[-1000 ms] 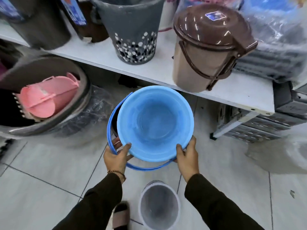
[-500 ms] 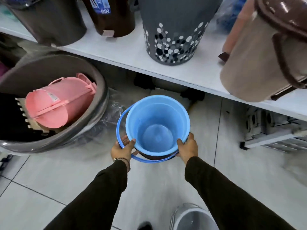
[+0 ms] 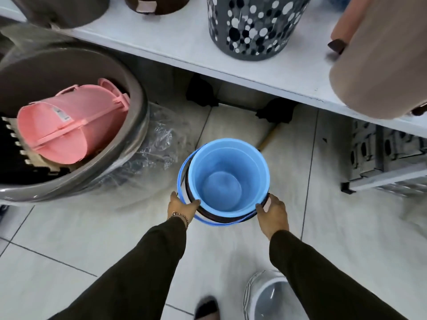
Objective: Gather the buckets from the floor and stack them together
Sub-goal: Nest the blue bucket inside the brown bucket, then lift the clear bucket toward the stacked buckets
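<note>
A light blue bucket (image 3: 228,174) with a darker blue handle stands upright, low over the tiled floor below the shelf. It sits inside a dark brown bucket (image 3: 212,215), of which only the near rim shows. My left hand (image 3: 182,205) grips the near left of the rims. My right hand (image 3: 272,212) grips the near right. A grey-white bucket (image 3: 265,296) stands on the floor at the bottom right, partly hidden by my right sleeve.
A white shelf (image 3: 184,47) overhangs the floor, carrying a dotted grey basket (image 3: 251,26) and a beige bin (image 3: 379,65). A big grey tub (image 3: 69,125) with a pink bucket (image 3: 67,125) stands at left. A grey crate stack (image 3: 388,153) is at right. My shoe (image 3: 206,308) is below.
Both hands have carried the blue bucket down and away from me, from chest height to low over the floor, into the dark brown bucket. My view has moved closer to the shelf.
</note>
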Action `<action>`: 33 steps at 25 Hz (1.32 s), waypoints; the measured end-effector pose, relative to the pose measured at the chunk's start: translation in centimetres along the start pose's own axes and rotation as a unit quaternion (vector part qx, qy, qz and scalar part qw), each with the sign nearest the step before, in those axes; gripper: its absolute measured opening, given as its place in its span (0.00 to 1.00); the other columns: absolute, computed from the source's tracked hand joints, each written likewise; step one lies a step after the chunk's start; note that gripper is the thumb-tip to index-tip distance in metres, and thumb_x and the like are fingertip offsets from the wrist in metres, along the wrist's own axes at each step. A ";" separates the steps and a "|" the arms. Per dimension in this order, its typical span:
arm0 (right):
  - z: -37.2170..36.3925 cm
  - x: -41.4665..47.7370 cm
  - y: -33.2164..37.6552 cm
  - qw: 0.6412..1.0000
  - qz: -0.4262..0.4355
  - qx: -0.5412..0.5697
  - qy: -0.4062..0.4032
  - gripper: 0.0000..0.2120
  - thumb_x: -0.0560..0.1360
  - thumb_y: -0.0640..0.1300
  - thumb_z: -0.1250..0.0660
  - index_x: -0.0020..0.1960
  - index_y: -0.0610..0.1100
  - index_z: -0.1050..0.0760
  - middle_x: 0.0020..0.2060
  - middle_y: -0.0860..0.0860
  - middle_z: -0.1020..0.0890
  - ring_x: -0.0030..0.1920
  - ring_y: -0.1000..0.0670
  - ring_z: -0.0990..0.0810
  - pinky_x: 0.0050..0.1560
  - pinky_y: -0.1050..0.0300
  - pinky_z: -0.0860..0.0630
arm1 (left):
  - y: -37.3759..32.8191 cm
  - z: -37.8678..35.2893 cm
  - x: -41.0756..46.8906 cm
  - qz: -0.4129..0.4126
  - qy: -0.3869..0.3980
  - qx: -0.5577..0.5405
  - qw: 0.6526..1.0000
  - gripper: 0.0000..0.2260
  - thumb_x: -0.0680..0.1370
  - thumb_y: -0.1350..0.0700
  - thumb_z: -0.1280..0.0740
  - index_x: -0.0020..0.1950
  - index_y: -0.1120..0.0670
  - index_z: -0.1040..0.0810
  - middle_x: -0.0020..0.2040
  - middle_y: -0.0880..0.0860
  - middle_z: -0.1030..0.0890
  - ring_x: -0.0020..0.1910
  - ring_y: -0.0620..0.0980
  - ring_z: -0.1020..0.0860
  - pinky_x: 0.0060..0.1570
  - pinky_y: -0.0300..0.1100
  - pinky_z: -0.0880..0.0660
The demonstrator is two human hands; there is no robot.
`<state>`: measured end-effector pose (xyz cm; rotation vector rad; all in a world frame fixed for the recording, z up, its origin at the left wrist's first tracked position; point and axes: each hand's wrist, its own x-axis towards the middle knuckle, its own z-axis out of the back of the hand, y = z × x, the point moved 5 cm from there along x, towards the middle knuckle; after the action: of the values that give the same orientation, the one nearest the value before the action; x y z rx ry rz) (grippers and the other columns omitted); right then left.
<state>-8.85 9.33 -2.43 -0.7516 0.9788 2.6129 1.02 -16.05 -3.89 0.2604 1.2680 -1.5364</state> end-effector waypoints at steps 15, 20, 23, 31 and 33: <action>6.0 -13.5 -27.2 0.978 -0.150 -0.091 0.112 0.34 0.77 0.48 0.34 0.75 0.35 0.45 0.73 0.38 0.37 0.70 0.38 0.30 0.68 0.50 0.32 | 17.5 -10.8 -18.6 -0.027 0.166 0.123 0.978 0.29 0.77 0.54 0.32 0.76 0.52 0.38 0.74 0.58 0.32 0.73 0.56 0.33 0.71 0.46 0.36; 0.5 -15.4 -38.4 0.957 -0.227 0.117 0.136 0.27 0.76 0.41 0.34 0.70 0.40 0.42 0.52 0.40 0.25 0.47 0.38 0.23 0.46 0.48 0.24 | 29.8 -19.1 -20.4 0.073 0.228 0.126 0.963 0.28 0.76 0.53 0.31 0.74 0.56 0.37 0.68 0.64 0.25 0.67 0.63 0.26 0.66 0.56 0.29; 0.2 -15.2 -38.8 0.937 -0.231 0.257 0.052 0.19 0.76 0.31 0.38 0.63 0.45 0.36 0.54 0.41 0.26 0.52 0.33 0.20 0.42 0.45 0.18 | 31.1 -20.2 -21.1 -0.014 0.161 0.121 0.979 0.23 0.77 0.58 0.32 0.70 0.55 0.34 0.63 0.59 0.20 0.62 0.60 0.22 0.63 0.49 0.26; 10.2 -16.2 -24.2 0.956 -0.032 0.286 -0.051 0.19 0.76 0.38 0.37 0.66 0.46 0.31 0.52 0.41 0.20 0.45 0.36 0.16 0.25 0.58 0.20 | 18.6 -16.5 -25.8 -0.116 0.172 -0.120 0.971 0.28 0.78 0.48 0.34 0.74 0.36 0.42 0.73 0.43 0.37 0.74 0.51 0.38 0.72 0.56 0.38; 13.8 -17.0 -17.7 0.952 0.031 0.299 -0.064 0.18 0.76 0.40 0.37 0.65 0.48 0.30 0.51 0.43 0.20 0.44 0.40 0.16 0.27 0.55 0.18 | 12.7 -14.9 -27.2 -0.098 0.209 -0.220 0.948 0.32 0.78 0.45 0.34 0.73 0.30 0.49 0.74 0.44 0.36 0.71 0.54 0.32 0.66 0.63 0.31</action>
<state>7.17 30.77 6.14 -0.3937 1.6528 2.1738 15.78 13.47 2.18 0.1760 1.9859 -1.3527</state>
